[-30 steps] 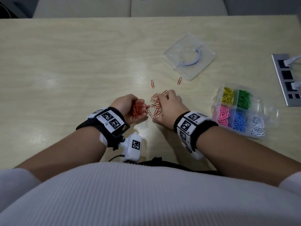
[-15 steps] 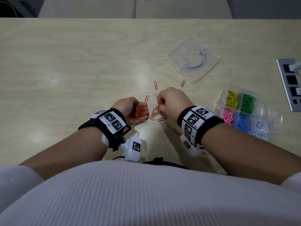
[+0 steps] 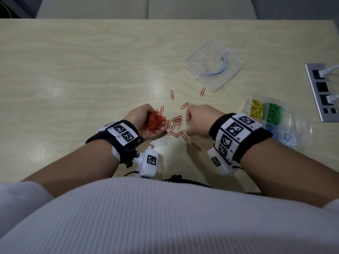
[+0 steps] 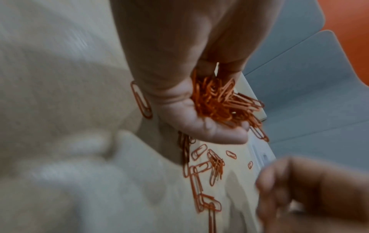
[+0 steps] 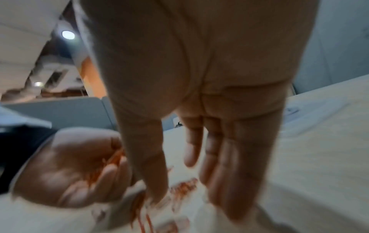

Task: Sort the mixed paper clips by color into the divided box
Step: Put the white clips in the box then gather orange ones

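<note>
My left hand point(image 3: 145, 120) lies palm up, cupped around a heap of orange paper clips point(image 3: 155, 122); the left wrist view shows the heap point(image 4: 217, 100) held in its curled fingers. More orange clips point(image 3: 176, 125) lie loose on the table between my hands. My right hand point(image 3: 199, 121) hovers just right of them. In the blurred right wrist view its fingers point(image 5: 219, 181) and thumb point straight down at the clips and hold nothing I can see. The clear divided box point(image 3: 246, 105) stands at the right with yellow point(image 3: 256, 109), green point(image 3: 274, 114) and white clips point(image 3: 289, 141) in separate compartments. My right wrist hides part of it.
The box's clear lid point(image 3: 213, 68) lies beyond the clips. A grey power strip point(image 3: 322, 92) with plugs is at the far right edge. Single orange clips lie apart: one point(image 3: 172, 94), a second point(image 3: 202, 91), a third point(image 3: 197, 146) nearer me.
My left hand has loosened from a tight fist, so more of the orange heap shows. My right hand, earlier raking and pinching clips by the left hand, has drawn slightly right.
</note>
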Motion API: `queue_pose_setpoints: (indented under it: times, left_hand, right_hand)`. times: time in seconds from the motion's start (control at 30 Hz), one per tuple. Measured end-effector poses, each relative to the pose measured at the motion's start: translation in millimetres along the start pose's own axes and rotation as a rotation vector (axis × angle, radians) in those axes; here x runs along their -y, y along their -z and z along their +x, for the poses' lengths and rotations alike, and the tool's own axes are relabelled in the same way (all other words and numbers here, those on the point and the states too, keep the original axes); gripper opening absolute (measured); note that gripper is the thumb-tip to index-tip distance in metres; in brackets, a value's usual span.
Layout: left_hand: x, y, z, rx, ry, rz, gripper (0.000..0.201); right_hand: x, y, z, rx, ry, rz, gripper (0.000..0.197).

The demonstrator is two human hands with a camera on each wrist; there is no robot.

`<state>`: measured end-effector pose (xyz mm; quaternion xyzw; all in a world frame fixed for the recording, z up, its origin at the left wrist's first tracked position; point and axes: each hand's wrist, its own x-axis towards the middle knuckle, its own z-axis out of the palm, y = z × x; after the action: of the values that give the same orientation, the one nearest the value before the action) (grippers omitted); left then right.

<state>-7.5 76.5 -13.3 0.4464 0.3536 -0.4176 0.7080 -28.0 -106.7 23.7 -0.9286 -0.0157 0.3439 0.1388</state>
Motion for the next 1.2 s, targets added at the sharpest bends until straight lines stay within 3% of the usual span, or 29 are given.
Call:
queue_pose_setpoints:
  times: [0.1,0.3,0.4,0.5,0.53,0.67,0.8,0.93,1.03,1.2]
  left_hand:
    - [-0.8,3.4,-3.5,0.010,-0.020,-0.014,0.017]
    - [-3.5,9.8,-8.0,-0.040,-0.086,0.005,0.020]
    - [-5.0,12.4,-12.3,-0.080,-0.086,0.002,0.020]
    - [-5.5,15.7,-16.2,-0.101,-0.089,0.001,0.022]
    - [-5.2,16.4,-17.2,-0.101,-0.088,0.002,0.023]
    - [-3.7,19.6,-17.1,-0.087,-0.089,-0.016,0.028]
    - [-3.7,20.1,-12.2,-0.117,-0.081,-0.020,0.043]
    - [-3.5,16.4,-9.4,-0.137,-0.067,-0.001,0.035]
    - [-3.3,13.4,-7.0,-0.143,-0.034,0.023,0.031]
    - [-0.8,1.2,-6.8,-0.096,-0.014,0.110,0.024]
  right_hand:
    - [-5.6,-23.7,-7.2,0.123,-0.114,-0.253,0.037]
    - [5.3,-45.1,7.9,-0.168,-0.005,-0.028,0.024]
    - [14.5,-42.3,16.9,-0.261,0.038,0.089,0.037]
    - [20.7,-41.6,20.7,-0.238,0.079,0.152,0.061]
    - [22.1,-44.4,22.5,-0.227,0.124,0.074,0.060]
    - [23.4,-52.6,27.4,-0.260,0.226,-0.150,0.024]
    - [21.0,-48.2,30.8,-0.238,0.243,-0.220,0.024]
    - [19.1,-36.9,36.2,-0.229,0.208,-0.152,0.022]
    - [21.8,-22.1,32.3,-0.306,0.206,-0.015,0.014]
    - [53.2,-5.8,13.4,-0.427,0.366,0.169,0.012]
